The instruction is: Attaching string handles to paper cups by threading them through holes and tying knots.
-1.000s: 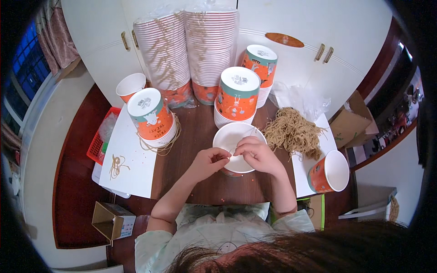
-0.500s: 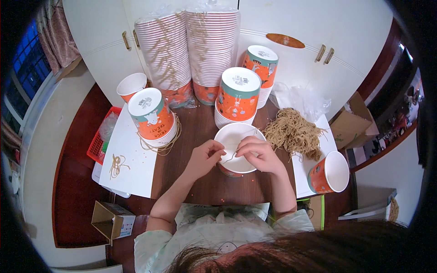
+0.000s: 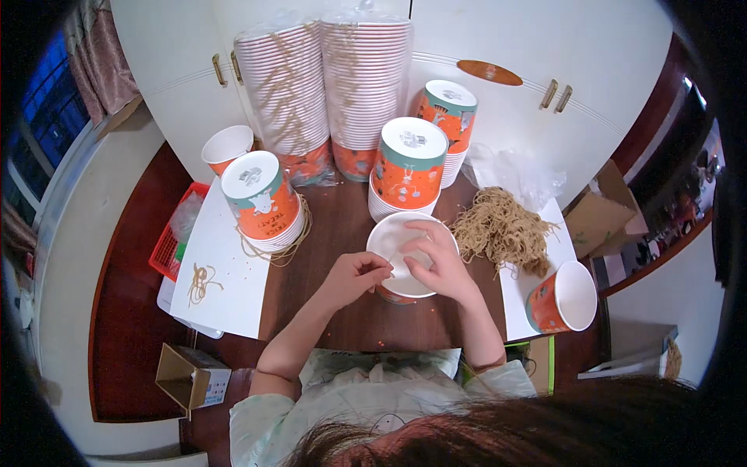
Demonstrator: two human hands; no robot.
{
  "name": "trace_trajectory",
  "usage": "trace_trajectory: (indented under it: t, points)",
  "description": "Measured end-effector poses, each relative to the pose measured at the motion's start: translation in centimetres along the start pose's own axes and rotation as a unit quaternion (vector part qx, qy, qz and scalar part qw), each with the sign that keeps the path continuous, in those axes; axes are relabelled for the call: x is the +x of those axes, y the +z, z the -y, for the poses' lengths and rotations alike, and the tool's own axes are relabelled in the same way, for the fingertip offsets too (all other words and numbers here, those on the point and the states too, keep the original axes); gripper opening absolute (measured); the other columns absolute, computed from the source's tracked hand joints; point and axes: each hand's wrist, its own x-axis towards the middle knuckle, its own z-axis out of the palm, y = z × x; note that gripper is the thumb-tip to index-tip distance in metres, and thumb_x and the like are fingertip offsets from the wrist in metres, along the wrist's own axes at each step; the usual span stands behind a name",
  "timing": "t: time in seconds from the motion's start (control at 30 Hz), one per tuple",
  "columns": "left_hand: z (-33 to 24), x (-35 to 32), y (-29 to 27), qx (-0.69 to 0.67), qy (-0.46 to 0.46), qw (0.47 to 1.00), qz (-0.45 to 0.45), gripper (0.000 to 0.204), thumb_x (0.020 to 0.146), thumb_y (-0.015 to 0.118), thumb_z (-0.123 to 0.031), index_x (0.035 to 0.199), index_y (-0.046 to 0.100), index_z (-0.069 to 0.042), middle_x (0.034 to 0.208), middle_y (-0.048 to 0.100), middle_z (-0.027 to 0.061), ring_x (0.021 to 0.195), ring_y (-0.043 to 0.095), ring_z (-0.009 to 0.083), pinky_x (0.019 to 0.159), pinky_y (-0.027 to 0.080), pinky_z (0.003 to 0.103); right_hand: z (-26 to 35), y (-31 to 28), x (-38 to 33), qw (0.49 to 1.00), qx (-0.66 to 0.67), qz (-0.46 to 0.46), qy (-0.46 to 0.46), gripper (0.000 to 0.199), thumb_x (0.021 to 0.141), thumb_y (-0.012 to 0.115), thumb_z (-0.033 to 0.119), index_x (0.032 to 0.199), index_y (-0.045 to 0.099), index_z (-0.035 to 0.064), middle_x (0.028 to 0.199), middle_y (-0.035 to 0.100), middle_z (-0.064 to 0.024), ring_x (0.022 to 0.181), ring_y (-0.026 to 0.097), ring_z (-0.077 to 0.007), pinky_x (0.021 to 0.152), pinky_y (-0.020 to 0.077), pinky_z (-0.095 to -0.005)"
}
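Observation:
An orange and green paper bucket (image 3: 402, 286) with a white inside stands upright on the brown tabletop in front of me. At its left rim my left hand (image 3: 358, 275) is closed in a pinch; a thin tan cord end seems to be at the fingertips, mostly hidden. Over the bucket's right side, my right hand (image 3: 440, 263) has its fingers curved and apart, with nothing visible between them. Behind the bucket is an upside-down stack of the same buckets (image 3: 408, 167). To the right lies a tangled heap of tan cords (image 3: 504, 227).
More upside-down buckets stand at left (image 3: 261, 198) and back right (image 3: 449, 113). Two tall bagged stacks (image 3: 284, 93) rise behind. One bucket (image 3: 562, 297) sits tilted at the right edge. Loose cords (image 3: 204, 285) lie on the left white board. White cabinets (image 3: 521, 43) close off the back.
My right hand has opened and lifted slightly, letting go of the cord that ran between both hands. My left hand has shifted a little right, still pinched.

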Motion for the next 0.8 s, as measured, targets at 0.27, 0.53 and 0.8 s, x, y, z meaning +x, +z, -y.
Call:
trace_trajectory:
  t: [0.27,0.53,0.8]
  points:
    - [0.3,-0.4,-0.1,-0.034,0.003,0.999,-0.003,0.013,0.081,0.060,-0.011,0.090,0.062,-0.002,0.072,0.060,0.0000,0.061,0.053,0.0043,0.053,0.042,0.018,1.2,1.7,-2.0,0.996,-0.078,0.042,0.001,0.012,0.067,0.068,0.018,0.075,0.061,0.0118,0.096,0.054,-0.0015,0.096,0.047,-0.0206,0.082,0.0271,-0.0390]
    - [0.6,-0.5,-0.4,-0.034,0.015,0.999,-0.025,0.010,0.083,0.057,-0.010,0.089,0.058,-0.002,0.073,0.060,0.0010,0.065,0.055,0.0055,0.055,0.043,0.019,1.7,1.3,-2.5,0.996,-0.082,0.013,0.016,0.009,0.068,0.067,0.013,0.072,0.059,0.0111,0.093,0.055,-0.0012,0.092,0.048,-0.0205,0.081,0.0273,-0.0363]
    - [0.8,-0.3,-0.6,-0.092,-0.001,0.996,-0.008,0.006,0.082,0.056,-0.007,0.086,0.054,-0.002,0.075,0.060,0.0032,0.070,0.059,0.0090,0.059,0.044,0.020,4.1,2.7,-4.2,0.996,-0.080,0.038,-0.011,0.014,0.064,0.068,0.014,0.075,0.059,0.0120,0.091,0.054,0.0001,0.089,0.050,-0.0182,0.080,0.0283,-0.0386]
